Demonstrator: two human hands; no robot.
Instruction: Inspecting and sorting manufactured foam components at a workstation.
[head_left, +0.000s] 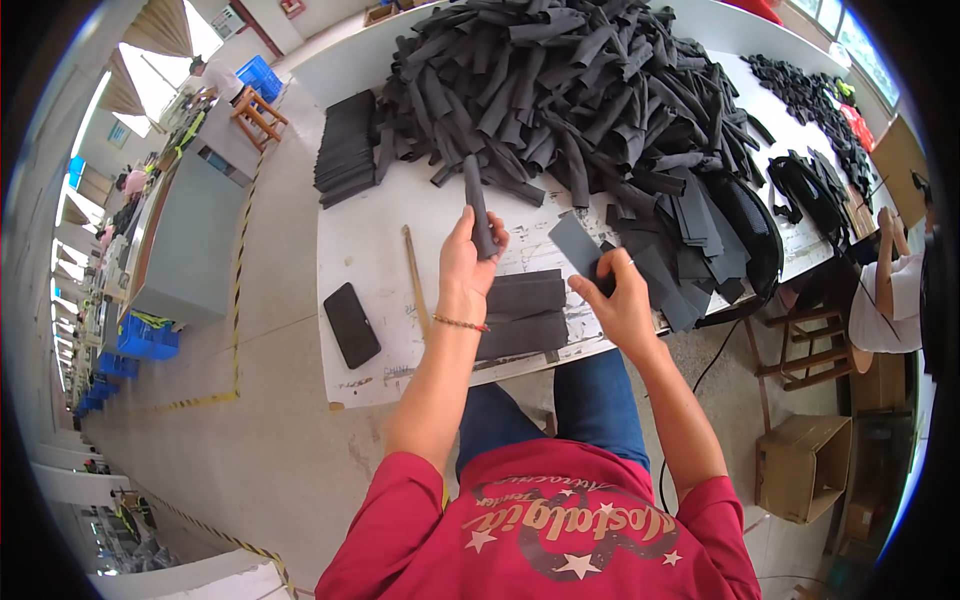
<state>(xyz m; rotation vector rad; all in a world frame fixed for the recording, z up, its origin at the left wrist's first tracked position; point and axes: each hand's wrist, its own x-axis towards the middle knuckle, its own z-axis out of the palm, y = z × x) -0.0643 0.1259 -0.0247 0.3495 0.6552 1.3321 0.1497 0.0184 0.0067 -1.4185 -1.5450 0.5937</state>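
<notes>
My left hand (466,258) is closed around a black fabric tube (474,190), which points away from me over the white table (372,240). My right hand (624,302) pinches a flat grey rectangular plate (574,242) between thumb and fingers, its far end tilted to the left. The tube and the plate are apart. Flattened black fabric pieces (525,315) lie at the table's near edge, below and between my hands. More loose grey plates (700,220) are heaped just right of my right hand. A large pile of black fabric tubes (540,90) rises beyond both hands.
A neat stack of black pieces (345,150) stands at the far left of the table. A wooden stick (413,275) and a black phone (352,325) lie left of my forearm. Black bags (805,195) are at right, near a seated person (888,300) and a cardboard box (800,470).
</notes>
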